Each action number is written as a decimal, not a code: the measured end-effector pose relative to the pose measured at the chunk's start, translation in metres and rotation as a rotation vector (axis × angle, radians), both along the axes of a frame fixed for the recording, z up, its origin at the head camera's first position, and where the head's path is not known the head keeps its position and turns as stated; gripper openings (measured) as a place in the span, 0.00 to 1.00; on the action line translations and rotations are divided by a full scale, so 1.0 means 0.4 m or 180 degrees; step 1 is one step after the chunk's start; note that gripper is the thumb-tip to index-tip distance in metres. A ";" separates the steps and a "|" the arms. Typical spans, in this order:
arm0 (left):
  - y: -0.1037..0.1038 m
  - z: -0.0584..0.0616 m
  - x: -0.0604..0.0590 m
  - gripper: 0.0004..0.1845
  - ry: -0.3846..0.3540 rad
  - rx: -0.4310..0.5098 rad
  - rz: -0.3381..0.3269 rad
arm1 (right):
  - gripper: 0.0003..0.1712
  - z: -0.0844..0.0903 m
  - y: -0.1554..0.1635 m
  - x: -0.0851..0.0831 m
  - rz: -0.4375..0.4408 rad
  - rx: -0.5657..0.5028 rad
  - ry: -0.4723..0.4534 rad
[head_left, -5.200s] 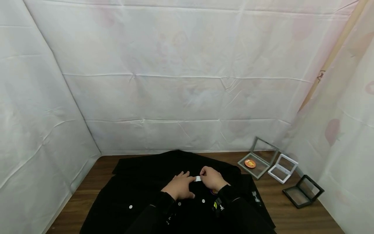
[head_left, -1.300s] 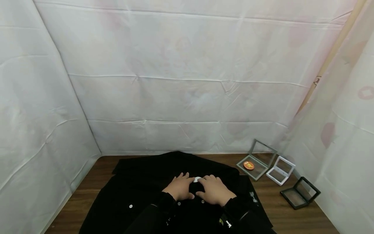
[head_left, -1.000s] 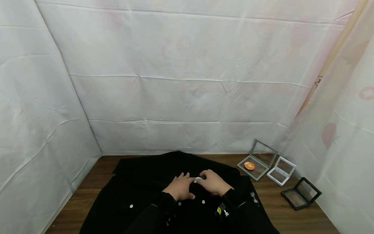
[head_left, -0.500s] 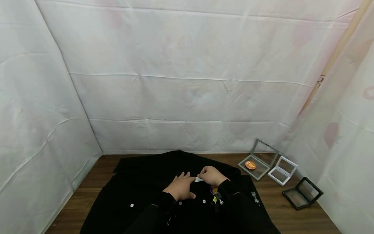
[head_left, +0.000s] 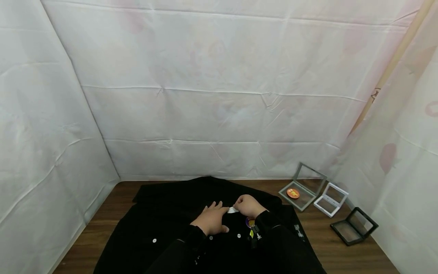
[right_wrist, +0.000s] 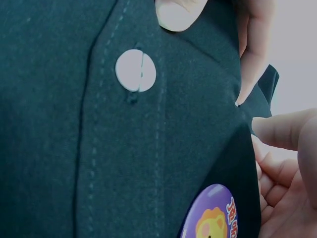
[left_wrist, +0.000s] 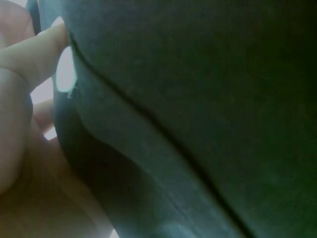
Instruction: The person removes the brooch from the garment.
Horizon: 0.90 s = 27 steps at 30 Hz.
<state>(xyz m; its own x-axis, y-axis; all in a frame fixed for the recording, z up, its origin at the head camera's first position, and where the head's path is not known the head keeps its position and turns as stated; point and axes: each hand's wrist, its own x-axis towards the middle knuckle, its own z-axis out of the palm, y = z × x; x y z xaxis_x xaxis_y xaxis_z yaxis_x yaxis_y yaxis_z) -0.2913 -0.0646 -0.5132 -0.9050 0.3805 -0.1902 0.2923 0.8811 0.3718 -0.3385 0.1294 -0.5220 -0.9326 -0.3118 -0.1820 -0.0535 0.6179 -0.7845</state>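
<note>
A black jacket (head_left: 164, 224) lies spread on the wooden table (head_left: 342, 251). My left hand (head_left: 215, 211) rests flat on its front, fingers straight. Just to its right, my right hand (head_left: 238, 207) has curled fingers that pinch a small white piece (head_left: 232, 209) against the fabric. The left wrist view shows that white piece (left_wrist: 64, 74) beside a fingertip (left_wrist: 39, 49). A round purple badge (head_left: 250, 222) with a yellow figure sits on the jacket below my right hand. In the right wrist view this badge (right_wrist: 210, 215) lies below a white button (right_wrist: 135, 70), with fingers (right_wrist: 277, 148) at the fabric's edge.
Three open display cases stand at the right: a grey one (head_left: 309, 179) holding an orange badge (head_left: 293, 193), a white one (head_left: 330, 198) and a black one (head_left: 354, 225). White sheets wall in the table at the back and on both sides.
About a second ago my right hand lay flat on the jacket; it has since curled and pinched the white piece, uncovering the purple badge. The left hand has stayed put.
</note>
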 end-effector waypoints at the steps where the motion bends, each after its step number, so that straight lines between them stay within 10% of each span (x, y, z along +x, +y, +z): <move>1: 0.000 -0.001 0.000 0.39 -0.0005 0.0012 0.0003 | 0.09 0.000 0.000 0.000 -0.0013 0.0000 0.0000; 27: -0.011 -0.016 -0.013 0.44 -0.0040 -0.0058 0.0095 | 0.05 0.008 0.022 0.014 0.0118 -0.0368 0.0030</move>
<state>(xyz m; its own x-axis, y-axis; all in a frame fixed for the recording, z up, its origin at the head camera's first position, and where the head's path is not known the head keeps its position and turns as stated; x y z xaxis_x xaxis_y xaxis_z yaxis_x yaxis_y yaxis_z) -0.2965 -0.0690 -0.5197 -0.9134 0.3498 -0.2083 0.2613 0.8960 0.3591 -0.3329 0.1382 -0.5187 -0.9215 -0.3644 -0.1342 -0.0822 0.5207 -0.8498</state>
